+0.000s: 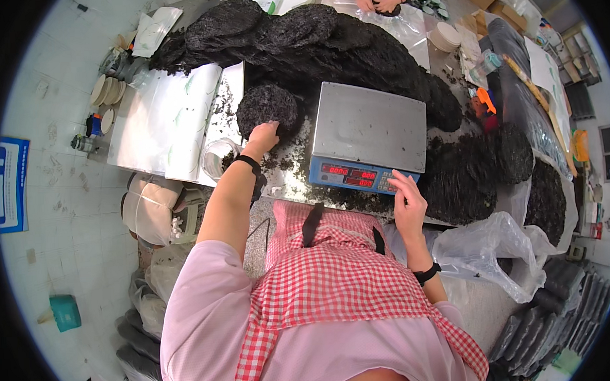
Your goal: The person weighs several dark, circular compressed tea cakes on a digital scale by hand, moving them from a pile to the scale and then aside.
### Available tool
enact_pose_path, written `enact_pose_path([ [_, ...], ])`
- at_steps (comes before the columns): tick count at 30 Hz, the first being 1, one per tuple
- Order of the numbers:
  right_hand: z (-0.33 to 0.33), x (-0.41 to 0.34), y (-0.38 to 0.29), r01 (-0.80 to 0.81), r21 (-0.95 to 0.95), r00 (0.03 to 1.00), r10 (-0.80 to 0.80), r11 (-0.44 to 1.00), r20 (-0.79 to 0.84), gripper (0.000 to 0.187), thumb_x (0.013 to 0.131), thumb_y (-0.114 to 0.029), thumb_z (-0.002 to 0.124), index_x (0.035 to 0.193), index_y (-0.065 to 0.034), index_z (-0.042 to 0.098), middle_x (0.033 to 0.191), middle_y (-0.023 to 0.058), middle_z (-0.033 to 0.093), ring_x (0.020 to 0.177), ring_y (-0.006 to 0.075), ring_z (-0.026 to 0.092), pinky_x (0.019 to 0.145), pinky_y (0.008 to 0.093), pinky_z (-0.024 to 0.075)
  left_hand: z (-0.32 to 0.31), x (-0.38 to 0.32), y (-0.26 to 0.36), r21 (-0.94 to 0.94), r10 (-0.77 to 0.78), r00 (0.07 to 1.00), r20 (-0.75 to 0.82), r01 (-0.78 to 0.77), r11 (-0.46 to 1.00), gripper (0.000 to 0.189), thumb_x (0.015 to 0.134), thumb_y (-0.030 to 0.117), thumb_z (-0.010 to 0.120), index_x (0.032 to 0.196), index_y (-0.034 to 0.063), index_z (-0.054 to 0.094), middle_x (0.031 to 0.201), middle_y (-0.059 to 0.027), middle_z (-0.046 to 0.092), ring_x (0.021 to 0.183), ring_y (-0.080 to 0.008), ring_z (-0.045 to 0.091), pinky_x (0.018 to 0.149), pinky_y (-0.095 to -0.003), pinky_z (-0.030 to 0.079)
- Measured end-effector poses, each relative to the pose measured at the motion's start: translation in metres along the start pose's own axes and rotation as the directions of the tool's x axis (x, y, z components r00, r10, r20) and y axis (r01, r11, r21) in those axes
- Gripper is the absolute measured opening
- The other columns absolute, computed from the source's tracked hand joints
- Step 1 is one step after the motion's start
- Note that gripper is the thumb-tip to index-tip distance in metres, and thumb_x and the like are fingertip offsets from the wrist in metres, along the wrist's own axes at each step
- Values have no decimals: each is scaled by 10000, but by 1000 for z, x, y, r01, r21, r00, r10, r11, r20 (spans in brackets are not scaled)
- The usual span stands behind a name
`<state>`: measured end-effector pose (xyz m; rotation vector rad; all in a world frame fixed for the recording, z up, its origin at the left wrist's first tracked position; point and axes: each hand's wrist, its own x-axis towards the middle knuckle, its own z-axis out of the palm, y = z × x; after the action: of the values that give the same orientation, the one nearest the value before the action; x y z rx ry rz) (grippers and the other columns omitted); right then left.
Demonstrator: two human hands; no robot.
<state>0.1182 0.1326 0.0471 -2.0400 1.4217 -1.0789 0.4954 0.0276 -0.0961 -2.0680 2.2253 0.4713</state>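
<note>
My left hand [264,137] rests on the near edge of a round, dark cake of what looks like dried seaweed [266,106]. Its fingertips lie against the cake, and whether they grip it is hard to see. To the right stands a digital weighing scale with a bare metal pan [368,126] and a blue front panel with lit red digits [349,174]. My right hand [410,204] is at the right end of that panel, fingers apart and holding nothing, its fingertips by the keypad [389,181]. Dark crumbs are scattered around the scale.
A long heap of dark cakes [324,41] lies behind the scale, with more seaweed [458,184] at the right. A clear round tub [219,158] and printed plastic sheets [189,119] lie at left. Another person's hands [378,3] work across the table. A clear bag [491,254] hangs at right.
</note>
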Motion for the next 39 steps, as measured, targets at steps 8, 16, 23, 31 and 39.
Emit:
enact_pose_path([
  [8,-13,3,6,28,27,999,-29,999,40,246,762,74,461,926,-8,625,1023,138,635,953,290,607,967,440,384,8,-10,39,1,-334,934,-124,337,942,500,754,168,586,1188,18,389,1114,-143,506,1006,-341,526,820,-385,472],
  [16,-22,-1,12,34,-14,992,-32,999,121,234,760,68,457,907,-5,623,1011,137,638,957,293,605,958,448,391,17,1,41,-90,-445,878,-176,436,895,708,705,380,694,1228,20,381,1124,-125,463,1019,-347,492,802,-406,479],
  [23,-10,5,11,10,14,990,-11,1000,138,243,762,66,452,916,-10,624,1010,134,639,941,292,609,960,453,388,0,-6,17,-104,-237,916,-324,215,971,227,818,218,476,800,21,586,686,-177,623,642,-363,618,635,-446,507],
  [31,-17,5,10,-9,-30,1000,9,1000,16,231,773,68,451,911,-3,622,1009,137,641,920,281,619,972,429,381,-137,-93,-6,-862,-819,412,-399,-472,183,213,908,199,452,912,11,552,781,-101,628,675,-178,608,578,-287,475],
  [39,-34,-8,30,-82,-62,992,75,995,-99,240,795,68,427,919,-7,618,1018,136,640,978,281,605,964,420,392,-68,-44,82,-933,-444,888,115,-57,-356,169,916,224,492,961,72,552,754,1,530,679,-107,533,618,-289,493],
])
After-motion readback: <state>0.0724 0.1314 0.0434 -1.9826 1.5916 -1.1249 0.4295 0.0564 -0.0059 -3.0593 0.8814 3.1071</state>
